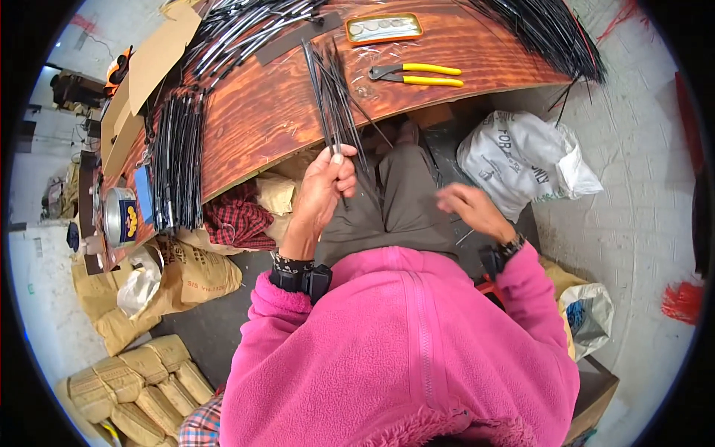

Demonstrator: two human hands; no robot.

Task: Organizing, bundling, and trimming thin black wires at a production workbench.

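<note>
My left hand (325, 186) is closed around the lower part of a loose bunch of thin black cable-like strands (335, 100). They fan out upward over the front edge of the wooden table (253, 112), and a few ends hang below my fingers. To the right, my right hand (473, 210) is held above my lap with its fingers stretched out and slightly blurred; nothing shows in it. Cutting pliers (417, 74) with yellow handles lie on the table beyond the bunch. Behind them sits a shallow gold-rimmed tin (384, 30) holding several pale round pieces.
Piles of black strands lie at the left edge (179, 160), the back left (246, 30) and the back right (547, 33). A round metal can (121, 216) stands at the far left. A white woven sack (514, 156) is on the right; brown paper sacks (197, 279) are below left.
</note>
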